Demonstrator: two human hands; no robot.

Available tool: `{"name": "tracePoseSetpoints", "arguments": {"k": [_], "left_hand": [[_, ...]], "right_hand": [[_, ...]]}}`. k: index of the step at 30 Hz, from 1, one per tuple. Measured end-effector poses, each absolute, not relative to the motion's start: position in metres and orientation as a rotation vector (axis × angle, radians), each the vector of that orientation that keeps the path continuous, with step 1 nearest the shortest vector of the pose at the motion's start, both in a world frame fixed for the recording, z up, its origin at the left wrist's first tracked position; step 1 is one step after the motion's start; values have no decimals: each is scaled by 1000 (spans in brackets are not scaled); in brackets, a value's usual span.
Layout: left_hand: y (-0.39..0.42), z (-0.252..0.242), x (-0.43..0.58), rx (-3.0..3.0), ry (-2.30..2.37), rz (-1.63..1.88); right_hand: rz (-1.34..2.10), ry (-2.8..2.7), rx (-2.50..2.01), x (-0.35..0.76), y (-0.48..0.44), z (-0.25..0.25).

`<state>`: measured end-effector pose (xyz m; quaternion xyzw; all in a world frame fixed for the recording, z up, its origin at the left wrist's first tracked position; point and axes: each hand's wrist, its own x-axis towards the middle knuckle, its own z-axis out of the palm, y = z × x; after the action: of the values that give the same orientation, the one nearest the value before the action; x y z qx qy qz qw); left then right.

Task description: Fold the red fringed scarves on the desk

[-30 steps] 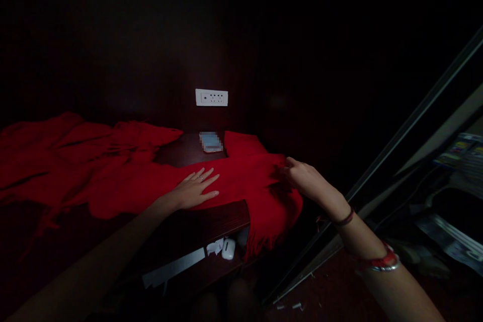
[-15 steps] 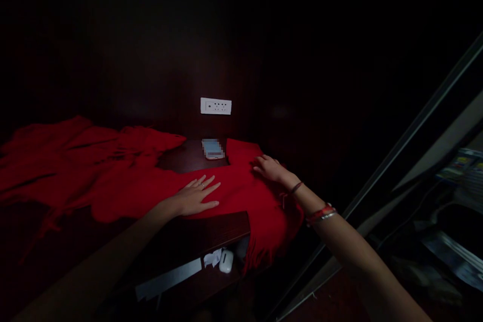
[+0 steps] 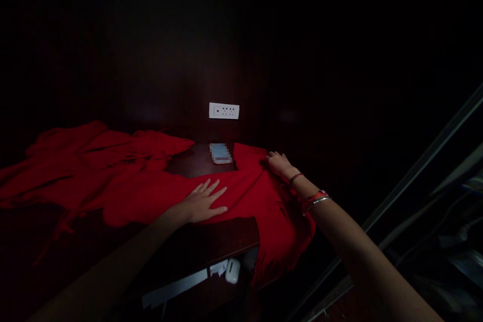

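Observation:
A red fringed scarf (image 3: 143,196) stretches along a dark wooden desk (image 3: 188,163). It lies bunched at the left, flatter in the middle, and its fringed end hangs over the front edge at the right. My left hand (image 3: 204,205) rests flat on the middle of the scarf, fingers spread. At the scarf's far right part, my right hand (image 3: 279,164) has its fingers curled onto the cloth in a pinch, and a crease runs from them toward the left hand. Behind the scarf lies a phone (image 3: 220,153) with a blurred screen.
A white socket panel (image 3: 224,110) sits on the dark back wall. Under the desktop, an open shelf holds a white earbud case (image 3: 232,270), crumpled white paper (image 3: 218,267) and a pale strip (image 3: 175,288). A metal-edged frame slants along the right, with dim items beyond.
My right hand has gone from lying with fingers outstretched to gripping the cloth, drawing a crease in it. The left hand stays flat on the scarf. The whole view has shifted slightly.

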<state>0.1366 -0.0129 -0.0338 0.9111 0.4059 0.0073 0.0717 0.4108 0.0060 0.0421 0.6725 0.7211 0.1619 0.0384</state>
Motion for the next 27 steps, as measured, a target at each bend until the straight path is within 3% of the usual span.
{"name": "tracePoseSetpoints", "arguments": {"k": [3, 7, 15, 21, 25, 27], "left_hand": [[-14, -33, 136, 2775, 1192, 60], [-20, -31, 138, 2877, 1029, 145], [-26, -31, 146, 2832, 996, 55], [-18, -26, 155, 2814, 947, 152], [14, -9, 188, 2894, 962, 395], [33, -3, 210, 2896, 1042, 354]], "right_hand": [[553, 2473, 2184, 396, -32, 30], [259, 2861, 1928, 380, -101, 6], [-118, 2608, 1870, 408, -128, -24], [-240, 2655, 1734, 415, -111, 11], [52, 2715, 2004, 400, -55, 47], [153, 2606, 2148, 394, -17, 52]]}}
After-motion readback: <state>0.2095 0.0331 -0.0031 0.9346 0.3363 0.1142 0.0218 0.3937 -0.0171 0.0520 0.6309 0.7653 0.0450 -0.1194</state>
